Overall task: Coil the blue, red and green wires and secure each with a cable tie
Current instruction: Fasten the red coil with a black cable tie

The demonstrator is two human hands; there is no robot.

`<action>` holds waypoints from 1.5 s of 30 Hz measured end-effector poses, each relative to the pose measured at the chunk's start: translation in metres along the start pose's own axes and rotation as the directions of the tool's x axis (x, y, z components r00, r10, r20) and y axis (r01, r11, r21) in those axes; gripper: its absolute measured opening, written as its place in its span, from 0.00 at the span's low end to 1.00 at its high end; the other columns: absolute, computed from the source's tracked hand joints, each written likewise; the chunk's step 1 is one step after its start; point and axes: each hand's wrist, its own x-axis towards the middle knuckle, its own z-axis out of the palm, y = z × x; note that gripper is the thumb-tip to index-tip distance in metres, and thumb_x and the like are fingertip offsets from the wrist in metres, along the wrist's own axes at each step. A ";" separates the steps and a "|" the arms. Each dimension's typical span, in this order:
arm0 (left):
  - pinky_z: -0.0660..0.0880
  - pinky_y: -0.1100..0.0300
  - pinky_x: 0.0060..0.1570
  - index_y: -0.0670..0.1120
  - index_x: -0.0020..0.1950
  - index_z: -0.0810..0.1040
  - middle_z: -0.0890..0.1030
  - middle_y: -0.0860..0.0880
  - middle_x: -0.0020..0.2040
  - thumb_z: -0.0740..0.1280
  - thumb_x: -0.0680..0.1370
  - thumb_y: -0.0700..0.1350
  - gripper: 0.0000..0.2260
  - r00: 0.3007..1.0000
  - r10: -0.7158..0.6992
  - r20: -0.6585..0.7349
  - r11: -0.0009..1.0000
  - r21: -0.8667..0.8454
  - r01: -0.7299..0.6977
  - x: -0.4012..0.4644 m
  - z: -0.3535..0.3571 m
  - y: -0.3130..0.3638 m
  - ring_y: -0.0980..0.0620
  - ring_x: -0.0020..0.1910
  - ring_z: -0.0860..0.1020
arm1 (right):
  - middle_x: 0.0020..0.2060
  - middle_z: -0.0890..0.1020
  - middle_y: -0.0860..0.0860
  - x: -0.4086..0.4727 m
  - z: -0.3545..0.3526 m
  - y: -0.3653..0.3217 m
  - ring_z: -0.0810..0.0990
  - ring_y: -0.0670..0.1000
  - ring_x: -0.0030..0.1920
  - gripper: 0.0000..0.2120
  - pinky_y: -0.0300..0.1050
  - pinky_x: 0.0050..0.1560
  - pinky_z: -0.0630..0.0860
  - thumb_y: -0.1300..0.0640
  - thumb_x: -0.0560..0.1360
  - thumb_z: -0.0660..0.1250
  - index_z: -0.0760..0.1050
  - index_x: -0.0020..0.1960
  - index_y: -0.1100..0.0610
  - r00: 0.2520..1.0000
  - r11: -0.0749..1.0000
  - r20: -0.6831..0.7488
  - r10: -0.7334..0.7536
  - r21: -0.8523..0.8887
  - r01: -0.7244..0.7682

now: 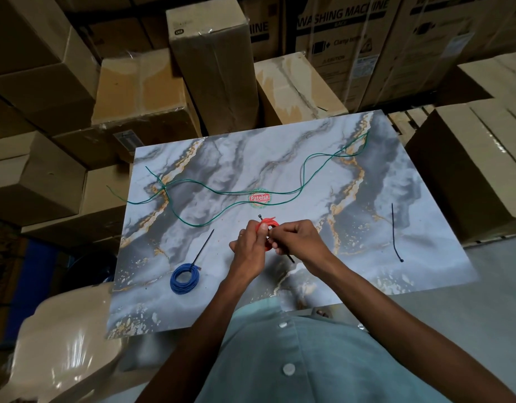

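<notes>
Head view: coiled red wire [265, 228]

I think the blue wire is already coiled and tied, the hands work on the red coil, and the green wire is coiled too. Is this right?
Not quite: the head view shows the green wire lying loose and uncoiled across the board. The blue wire is coiled and tied, and both hands work on the red coil.

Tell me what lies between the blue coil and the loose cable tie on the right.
Head view: both hands, left hand and right hand, holding the red coil.
</notes>
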 end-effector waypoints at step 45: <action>0.68 0.41 0.64 0.60 0.55 0.73 0.79 0.51 0.54 0.47 0.79 0.70 0.21 0.997 -0.058 0.044 0.993 -0.096 0.062 -0.004 0.003 0.002 0.42 0.59 0.73 | 0.34 0.84 0.48 0.030 -0.015 -0.016 0.80 0.49 0.38 0.17 0.43 0.46 0.74 0.45 0.80 0.68 0.84 0.44 0.58 0.982 0.877 0.013 -0.188 -0.449 0.174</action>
